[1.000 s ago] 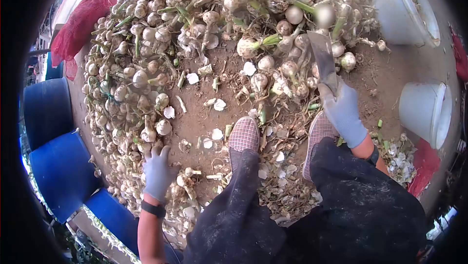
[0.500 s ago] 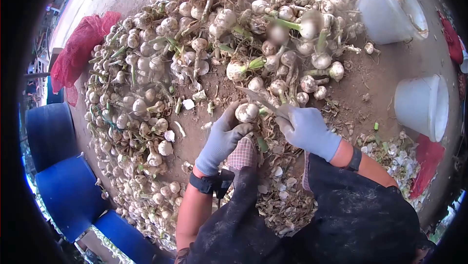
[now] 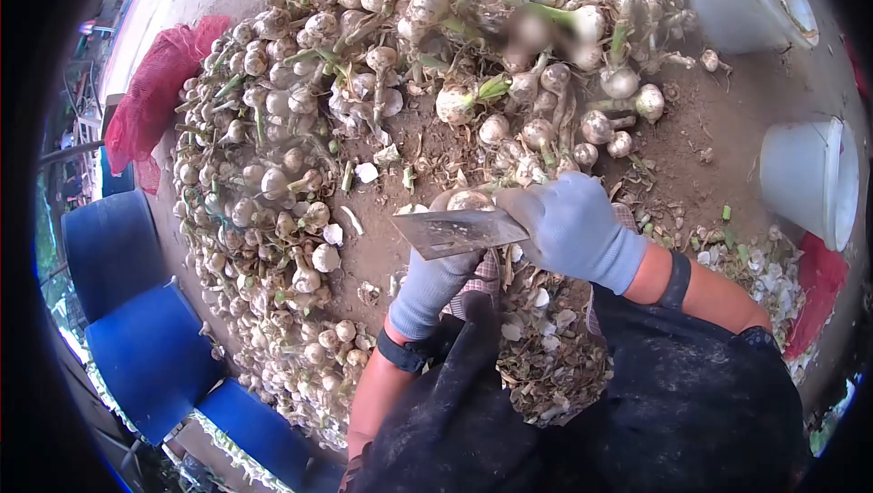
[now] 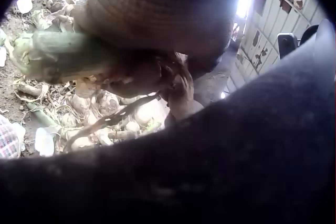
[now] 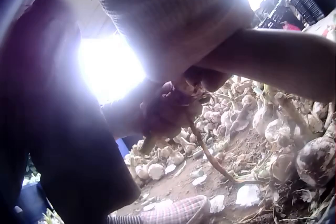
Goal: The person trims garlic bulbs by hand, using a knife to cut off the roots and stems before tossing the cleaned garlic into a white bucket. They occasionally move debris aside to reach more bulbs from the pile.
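In the head view we're watching the left hand (image 3: 435,288), in a pale knit glove, gripping a round, papery bulb (image 3: 470,200) at its fingertips, partly behind the flat, grimy metal blade (image 3: 459,232) that the gloved right hand (image 3: 577,229) is clasping. The hands are working close together. Knobbly bulbs (image 3: 273,184) are sprawling over brown, dusty ground (image 3: 714,125), and crisp skins (image 3: 555,347) are lying between the legs. To our right, one white bucket (image 3: 732,2) is holding dry scraps; we can't tell what the lower bucket (image 3: 800,179) is holding. Smooth blue tubs (image 3: 141,361) are standing left, below a red mesh bag (image 3: 150,93).

In the left wrist view, a thick green stem (image 4: 68,56) is jutting beside the shadowed glove.

In the right wrist view, a thin brown strand (image 5: 210,158) is hanging above a checked shoe (image 5: 176,212).
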`<state>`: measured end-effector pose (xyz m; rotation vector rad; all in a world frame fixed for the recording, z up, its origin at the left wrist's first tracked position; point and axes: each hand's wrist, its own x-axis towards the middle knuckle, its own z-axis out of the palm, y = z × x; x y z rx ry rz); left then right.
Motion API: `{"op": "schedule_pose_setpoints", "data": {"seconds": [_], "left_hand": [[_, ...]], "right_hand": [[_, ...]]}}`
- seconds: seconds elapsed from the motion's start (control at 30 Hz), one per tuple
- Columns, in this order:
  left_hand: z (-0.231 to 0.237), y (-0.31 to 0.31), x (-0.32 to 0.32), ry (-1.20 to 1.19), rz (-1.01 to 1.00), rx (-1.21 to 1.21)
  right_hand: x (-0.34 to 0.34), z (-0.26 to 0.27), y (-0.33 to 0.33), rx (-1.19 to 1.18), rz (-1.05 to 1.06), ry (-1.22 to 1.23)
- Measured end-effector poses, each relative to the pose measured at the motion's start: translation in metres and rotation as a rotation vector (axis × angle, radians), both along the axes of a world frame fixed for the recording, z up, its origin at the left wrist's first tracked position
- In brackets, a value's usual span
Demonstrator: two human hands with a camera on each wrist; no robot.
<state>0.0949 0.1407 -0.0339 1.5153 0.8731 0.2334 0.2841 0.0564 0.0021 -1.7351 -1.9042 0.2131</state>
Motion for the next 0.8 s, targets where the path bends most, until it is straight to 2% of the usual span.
{"op": "schedule_pose_setpoints", "data": {"seconds": [0.03,0.1,0.13,0.17,0.23,0.27,0.3,0.33,0.37,0.4,0.43,0.5,0.53,0.57,0.63,0.7,0.77,0.8], "left_hand": [[-0.002,0.003,-0.003,0.029,-0.102,0.249],[0.028,0.003,0.007,-0.031,0.055,-0.078],[0.053,0.004,0.013,-0.083,-0.034,-0.208],[0.076,0.005,0.02,-0.139,-0.125,-0.338],[0.084,0.01,0.026,-0.115,0.039,-0.293],[0.065,0.015,0.026,-0.169,0.175,-0.279],[0.043,0.024,0.018,-0.209,0.113,0.004],[0.037,0.03,0.017,-0.133,0.083,0.271],[0.032,0.029,0.016,-0.041,0.064,0.522],[0.015,0.022,0.018,-0.094,0.2,0.357],[0.015,0.019,0.018,-0.064,0.155,0.404],[0.035,0.01,0.019,0.138,0.15,0.219],[0.029,0.012,0.018,-0.144,0.254,-0.125],[0.024,0.015,0.015,-0.194,0.319,-0.247],[0.035,0.022,0.003,-0.149,0.351,-0.603],[0.034,0.016,-0.008,-0.325,0.407,-0.8],[0.071,0.02,-0.029,-0.476,0.277,-0.839],[0.078,0.028,-0.051,-0.241,0.332,-0.623]], "right_hand": [[0.0,0.001,0.004,0.021,-0.002,0.007],[0.0,0.0,0.006,0.062,-0.023,0.016],[0.006,-0.013,0.008,-0.031,-0.044,-0.071],[0.019,-0.042,0.007,-0.232,-0.193,-0.144],[0.028,-0.022,0.001,-0.181,-0.327,0.031],[0.018,-0.011,-0.001,-0.184,-0.327,0.168],[0.005,0.001,-0.003,-0.188,-0.328,0.305],[-0.004,0.01,-0.002,-0.364,-0.262,0.303],[-0.013,-0.003,-0.002,-0.403,-0.269,0.43],[-0.012,-0.009,-0.006,-0.431,-0.272,0.473],[-0.015,-0.009,-0.007,-0.46,-0.287,0.52],[-0.021,-0.006,-0.003,-0.429,-0.213,0.438],[-0.022,-0.002,-0.002,-0.398,-0.159,0.345],[-0.022,0.002,0.001,-0.404,-0.16,0.34],[-0.017,0.011,0.006,-0.197,-0.147,0.264],[-0.01,0.011,0.007,-0.166,-0.136,0.15],[-0.002,-0.024,0.0,-0.464,-0.126,-0.032],[0.005,-0.027,-0.007,-0.49,-0.191,-0.052]]}}
